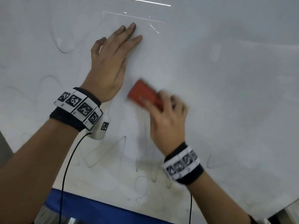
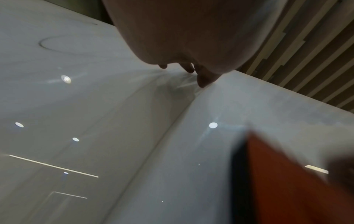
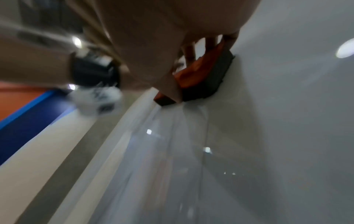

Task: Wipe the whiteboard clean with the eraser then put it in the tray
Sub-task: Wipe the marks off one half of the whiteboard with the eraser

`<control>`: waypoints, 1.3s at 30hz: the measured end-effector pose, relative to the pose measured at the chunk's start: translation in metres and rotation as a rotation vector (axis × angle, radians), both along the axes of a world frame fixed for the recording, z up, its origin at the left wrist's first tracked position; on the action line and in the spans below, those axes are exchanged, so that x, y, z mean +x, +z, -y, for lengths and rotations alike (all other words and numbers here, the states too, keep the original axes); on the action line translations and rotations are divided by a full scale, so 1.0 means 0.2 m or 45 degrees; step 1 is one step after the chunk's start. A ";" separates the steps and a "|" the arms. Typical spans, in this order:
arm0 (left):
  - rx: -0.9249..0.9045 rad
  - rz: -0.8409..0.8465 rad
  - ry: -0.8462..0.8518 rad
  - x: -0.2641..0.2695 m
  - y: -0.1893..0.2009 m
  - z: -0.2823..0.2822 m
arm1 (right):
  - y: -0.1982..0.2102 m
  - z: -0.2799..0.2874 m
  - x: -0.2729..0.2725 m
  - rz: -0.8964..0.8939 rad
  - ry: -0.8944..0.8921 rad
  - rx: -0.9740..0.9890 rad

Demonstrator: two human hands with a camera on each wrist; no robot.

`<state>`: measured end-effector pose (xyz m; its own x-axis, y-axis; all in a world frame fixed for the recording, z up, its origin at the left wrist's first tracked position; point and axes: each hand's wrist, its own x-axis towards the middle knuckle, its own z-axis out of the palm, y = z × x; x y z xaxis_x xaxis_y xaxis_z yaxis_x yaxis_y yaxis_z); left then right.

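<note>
Head cam: right hand grips the red eraser, which pokes out past its fingers, pressed on the whiteboard. Squiggles nearer than the hand could easily get missed. Further out, left hand lies flat, fingers straight. Tray isn't visible.

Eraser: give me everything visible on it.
The eraser is a flat rectangular block with an orange-red back, seemingly plastic, and a dark pad layer beneath. It lies tilted on the whiteboard, pad pressed flat to the surface, and is motion-blurred. The right hand grips it, fingers curled over its back. The left hand lies apart from it.
</note>
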<state>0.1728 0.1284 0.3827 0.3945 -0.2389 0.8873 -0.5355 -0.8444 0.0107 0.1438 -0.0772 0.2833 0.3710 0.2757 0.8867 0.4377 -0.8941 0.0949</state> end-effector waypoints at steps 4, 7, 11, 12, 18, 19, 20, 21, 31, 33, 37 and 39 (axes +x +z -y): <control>-0.024 -0.023 0.007 0.00 -0.02 0.02 | -0.25 0.04 -0.07 -0.208 0.045 -0.232; -0.018 -0.034 0.000 0.00 -0.02 0.03 | 0.09 0.02 -0.04 -0.054 -0.004 0.062; -0.035 -0.023 -0.010 -0.01 -0.02 0.03 | 0.42 0.00 0.03 0.084 -0.040 0.260; -0.046 -0.028 -0.006 -0.02 -0.02 0.03 | 0.37 -0.01 0.02 0.102 -0.032 0.242; -0.079 -0.133 0.116 -0.10 -0.05 0.08 | -0.68 0.17 -0.10 -0.289 0.064 -0.231; -0.053 -0.144 0.162 -0.12 -0.08 0.09 | -0.76 0.22 -0.13 -0.340 0.057 -0.258; -0.019 -0.152 0.205 -0.14 -0.12 0.12 | -0.76 0.26 -0.15 -0.347 0.064 -0.229; 0.013 -0.162 0.241 -0.15 -0.15 0.14 | -0.71 0.28 -0.14 -0.303 0.071 -0.150; -0.027 -0.198 0.406 -0.13 -0.24 0.29 | -0.96 0.21 -0.06 -0.193 0.180 -0.201; -0.028 -0.202 0.420 -0.13 -0.25 0.30 | -1.09 0.22 -0.09 -0.302 0.198 -0.373; -0.051 -0.189 0.410 -0.12 -0.26 0.29 | -0.65 0.27 -0.05 -0.037 0.102 0.138; -0.061 -0.194 0.414 -0.12 -0.26 0.30 | -0.47 0.32 -0.01 0.084 0.035 0.378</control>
